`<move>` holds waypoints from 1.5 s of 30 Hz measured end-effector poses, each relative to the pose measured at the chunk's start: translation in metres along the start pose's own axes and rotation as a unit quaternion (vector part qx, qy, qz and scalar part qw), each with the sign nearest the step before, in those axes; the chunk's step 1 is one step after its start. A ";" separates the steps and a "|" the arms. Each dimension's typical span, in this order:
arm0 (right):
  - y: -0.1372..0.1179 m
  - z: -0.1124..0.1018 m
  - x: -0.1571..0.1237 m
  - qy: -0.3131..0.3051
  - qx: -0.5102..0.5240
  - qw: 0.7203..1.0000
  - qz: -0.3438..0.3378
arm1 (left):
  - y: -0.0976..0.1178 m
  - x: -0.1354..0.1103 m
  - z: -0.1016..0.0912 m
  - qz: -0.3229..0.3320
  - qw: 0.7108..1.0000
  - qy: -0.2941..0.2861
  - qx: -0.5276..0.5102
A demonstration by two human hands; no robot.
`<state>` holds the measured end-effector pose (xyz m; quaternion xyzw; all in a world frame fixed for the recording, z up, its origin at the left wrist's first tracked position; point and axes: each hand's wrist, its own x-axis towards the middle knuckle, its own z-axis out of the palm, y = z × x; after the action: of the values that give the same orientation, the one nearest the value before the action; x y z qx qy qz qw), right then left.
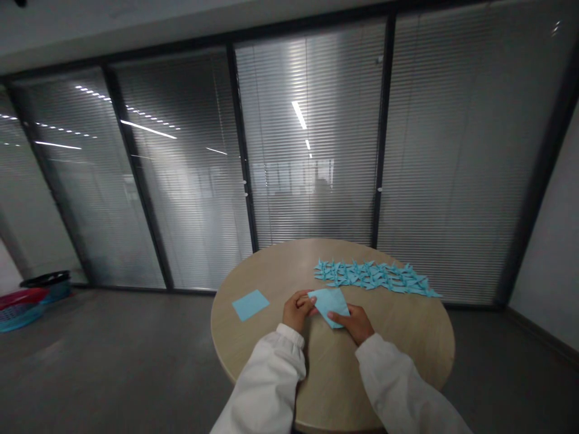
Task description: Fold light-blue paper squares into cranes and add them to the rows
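In the head view, my left grip (298, 310) pinches the left corner of a folded blue paper sheet (330, 306), and my right grip (355, 322) closes on its right edge, near the middle of the round worktop (407, 328). A flat blue paper square (251, 305) lies left; folded paper cranes (375, 276) crowd the far side.

One round pale-wood table (398, 337) holds one bare left hand (297, 310), one bare right hand (355, 322), one folded light-blue paper sheet (330, 306), one flat light-blue paper square (251, 305) and too many small light-blue origami cranes (375, 276) to count exactly. At least two plastic baskets (22, 313) sit left of it.
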<state>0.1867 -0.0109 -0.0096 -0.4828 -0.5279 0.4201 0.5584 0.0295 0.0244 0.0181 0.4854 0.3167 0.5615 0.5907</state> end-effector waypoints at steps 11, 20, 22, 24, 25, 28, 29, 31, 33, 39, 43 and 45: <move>0.001 -0.001 0.001 0.001 -0.004 1.000 -0.017 | -0.003 0.003 -0.003 -0.036 0.999 0.002 -0.037; 0.000 0.000 -0.001 0.005 0.008 1.000 -0.005 | -0.003 0.003 -0.005 -0.050 0.998 -0.009 -0.039; 0.001 0.000 0.000 0.005 0.010 1.000 -0.010 | -0.004 0.003 -0.005 -0.048 0.998 -0.023 -0.037; 0.002 -0.001 0.001 0.007 0.008 1.000 -0.016 | -0.005 0.004 -0.006 -0.046 0.998 -0.032 -0.033; 0.002 -0.001 0.001 0.008 0.006 1.000 -0.017 | -0.005 0.004 -0.006 -0.047 0.998 -0.033 -0.034; 0.003 -0.001 0.001 0.008 0.003 1.000 -0.018 | -0.005 0.004 -0.007 -0.059 0.997 -0.029 -0.047; 0.003 -0.001 0.001 0.006 0.004 1.000 -0.017 | -0.006 0.004 -0.007 -0.064 0.996 -0.025 -0.054; 0.003 -0.001 0.001 0.001 0.006 1.000 -0.012 | -0.006 0.005 -0.008 -0.074 0.995 -0.015 -0.067; 0.002 0.000 0.001 0.001 0.005 1.000 -0.007 | -0.007 0.005 -0.009 -0.084 0.993 -0.005 -0.084; -0.002 0.000 -0.001 -0.005 -0.006 1.000 -0.008 | -0.010 0.006 -0.012 -0.096 0.988 0.014 -0.118; -0.005 0.001 -0.002 -0.012 -0.010 1.000 -0.003 | -0.012 0.008 -0.014 -0.073 0.990 0.010 -0.124; -0.005 0.001 -0.002 -0.014 -0.008 1.000 -0.005 | -0.013 0.008 -0.014 -0.062 0.990 0.008 -0.123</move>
<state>0.1856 -0.0141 -0.0047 -0.4788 -0.5417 0.4199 0.5487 0.0231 0.0364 0.0028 0.3842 0.2791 0.5624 0.6769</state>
